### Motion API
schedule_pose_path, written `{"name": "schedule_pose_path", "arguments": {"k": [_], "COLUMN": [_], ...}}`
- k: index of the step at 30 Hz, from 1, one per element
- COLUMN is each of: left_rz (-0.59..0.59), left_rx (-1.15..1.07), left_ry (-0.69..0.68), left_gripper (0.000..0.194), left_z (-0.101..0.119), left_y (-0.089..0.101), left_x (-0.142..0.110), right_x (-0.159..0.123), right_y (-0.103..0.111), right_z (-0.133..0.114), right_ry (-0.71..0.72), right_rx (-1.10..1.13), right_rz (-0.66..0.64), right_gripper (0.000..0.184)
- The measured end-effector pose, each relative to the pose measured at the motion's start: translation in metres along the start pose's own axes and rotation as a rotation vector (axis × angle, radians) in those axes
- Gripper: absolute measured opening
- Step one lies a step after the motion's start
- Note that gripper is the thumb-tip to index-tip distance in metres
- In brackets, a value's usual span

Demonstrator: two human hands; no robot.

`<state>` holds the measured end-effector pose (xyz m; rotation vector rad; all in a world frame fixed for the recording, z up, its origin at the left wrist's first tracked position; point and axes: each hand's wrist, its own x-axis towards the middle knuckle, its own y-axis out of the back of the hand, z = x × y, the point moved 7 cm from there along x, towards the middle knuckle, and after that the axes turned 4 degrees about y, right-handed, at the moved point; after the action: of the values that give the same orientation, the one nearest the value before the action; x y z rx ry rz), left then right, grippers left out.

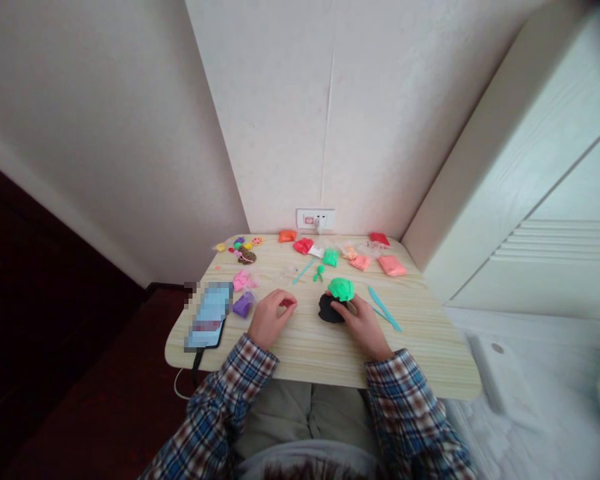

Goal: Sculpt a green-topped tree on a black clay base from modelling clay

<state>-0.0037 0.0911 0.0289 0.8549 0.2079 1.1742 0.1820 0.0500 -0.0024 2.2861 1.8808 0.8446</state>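
Observation:
My right hand [364, 325] grips a clay piece near the middle of the table, its thumb on a flat black clay disc [331, 310]. A lumpy bright green clay dome [341, 289] sits at the far side of the disc, and I cannot tell whether the two are joined. My left hand [271, 319] is apart from it, over the table to the left, thumb and forefinger curled to a pinch. Whatever lies between those fingertips, if anything, is too small to make out. A small green clay shape [319, 272] lies just beyond the disc.
Light blue modelling tools [386, 310] lie right of my right hand; a thin blue stick [303, 271] lies farther back. Purple [243, 305] and pink clay packets [242, 281] lie beside a phone [210, 315] at left. Several coloured packets and small clay figures [247, 255] line the table's back.

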Motion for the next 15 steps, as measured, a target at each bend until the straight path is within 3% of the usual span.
{"name": "schedule_pose_path", "arguments": {"k": [6, 15], "left_rz": [-0.082, -0.134], "left_rx": [-0.118, -0.176], "left_ry": [-0.022, -0.023], "left_gripper": [0.009, 0.008], "left_z": [0.011, 0.014], "left_y": [-0.019, -0.041], "left_x": [-0.006, -0.003], "right_x": [-0.001, -0.012], "right_y": [-0.012, 0.001], "right_z": [0.0, 0.004], "right_ry": [0.062, 0.084], "right_rx": [-0.043, -0.089], "right_rz": [-0.088, -0.045], "right_gripper": [0.016, 0.037]}}
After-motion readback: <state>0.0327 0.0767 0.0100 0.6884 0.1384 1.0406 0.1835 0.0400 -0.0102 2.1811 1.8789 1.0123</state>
